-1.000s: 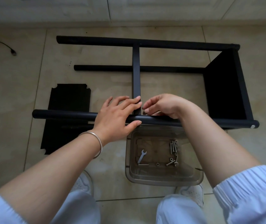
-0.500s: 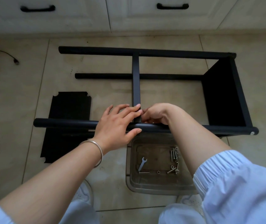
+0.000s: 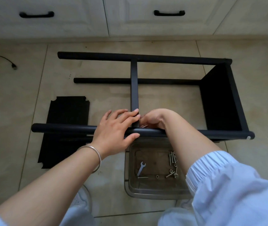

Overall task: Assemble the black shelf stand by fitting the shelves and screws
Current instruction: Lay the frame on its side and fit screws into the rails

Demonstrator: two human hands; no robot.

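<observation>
Mid-frame, left hand [image 3: 115, 129] clamps the front pole [image 3: 64, 128] steady at the shelf [image 3: 134, 88] joint; right hand [image 3: 152, 119] curled there, grip unclear.

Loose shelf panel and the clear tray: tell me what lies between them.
In the head view, the left forearm with its bracelet crosses above bare floor tile between the loose shelf panel and the clear tray.
</observation>
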